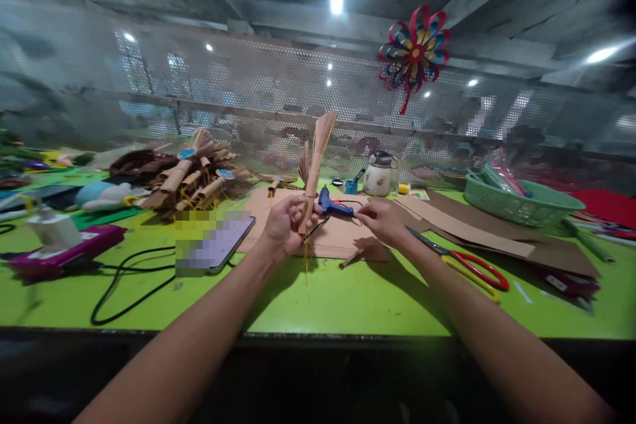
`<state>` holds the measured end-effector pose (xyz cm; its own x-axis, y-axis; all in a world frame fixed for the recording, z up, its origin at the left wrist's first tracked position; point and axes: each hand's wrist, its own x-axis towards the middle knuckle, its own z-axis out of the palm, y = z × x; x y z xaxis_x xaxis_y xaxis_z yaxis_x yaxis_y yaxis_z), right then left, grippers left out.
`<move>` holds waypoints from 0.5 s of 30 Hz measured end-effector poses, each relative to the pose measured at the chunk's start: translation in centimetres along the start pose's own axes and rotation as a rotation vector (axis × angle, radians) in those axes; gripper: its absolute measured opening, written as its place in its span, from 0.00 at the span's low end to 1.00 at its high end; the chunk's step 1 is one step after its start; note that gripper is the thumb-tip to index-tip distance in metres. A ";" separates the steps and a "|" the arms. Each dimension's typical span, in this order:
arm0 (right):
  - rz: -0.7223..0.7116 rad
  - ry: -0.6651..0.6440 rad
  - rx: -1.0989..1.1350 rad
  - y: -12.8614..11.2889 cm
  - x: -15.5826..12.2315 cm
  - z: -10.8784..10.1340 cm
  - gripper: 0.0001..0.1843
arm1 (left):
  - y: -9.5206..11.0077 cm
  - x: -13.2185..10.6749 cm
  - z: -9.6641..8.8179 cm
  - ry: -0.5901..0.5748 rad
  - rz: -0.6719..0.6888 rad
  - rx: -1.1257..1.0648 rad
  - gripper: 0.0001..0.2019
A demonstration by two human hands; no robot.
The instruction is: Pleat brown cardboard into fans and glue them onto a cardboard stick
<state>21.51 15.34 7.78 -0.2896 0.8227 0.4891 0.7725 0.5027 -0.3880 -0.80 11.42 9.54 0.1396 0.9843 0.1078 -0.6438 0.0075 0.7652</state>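
Note:
My left hand (pixel 287 222) is closed around a bundle of folded brown paper (pixel 318 152). The bundle stands nearly upright, its pleated end fanned out at the top and a yellow string hanging from below. My right hand (pixel 383 220) is held to the right, thumb and fingertips pinched together; whatever is between them is too small to make out. Between the hands, a blue glue gun (pixel 334 204) lies on a brown cardboard sheet (pixel 278 202). A small brown strip (pixel 350 260) rests at the sheet's front edge.
Scissors (pixel 462 265) lie beside my right forearm, near brown paper sheets (pixel 477 228) and a green basket (pixel 521 205). At left are a phone (pixel 218 245), black cable (pixel 124 265), purple power strip (pixel 64 252) and several similar bundles (pixel 193 175). A jar (pixel 378 175) stands behind.

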 end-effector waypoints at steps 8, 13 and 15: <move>-0.204 -0.555 0.049 -0.8 -2.1 -2.8 0.21 | -0.3 0.2 -0.5 -0.011 -0.021 0.058 0.07; -0.271 -0.619 0.044 -1.5 -2.6 -1.1 0.20 | -0.8 -0.3 -0.5 0.033 -0.042 0.054 0.06; -0.264 -0.589 0.034 -1.3 -2.6 -0.3 0.19 | -1.0 -0.3 -0.6 0.020 -0.074 0.025 0.07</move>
<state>21.44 12.44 7.22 -0.7365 0.6734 0.0643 0.6174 0.7080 -0.3430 -0.66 11.25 8.34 0.1705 0.9846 0.0376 -0.6131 0.0762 0.7863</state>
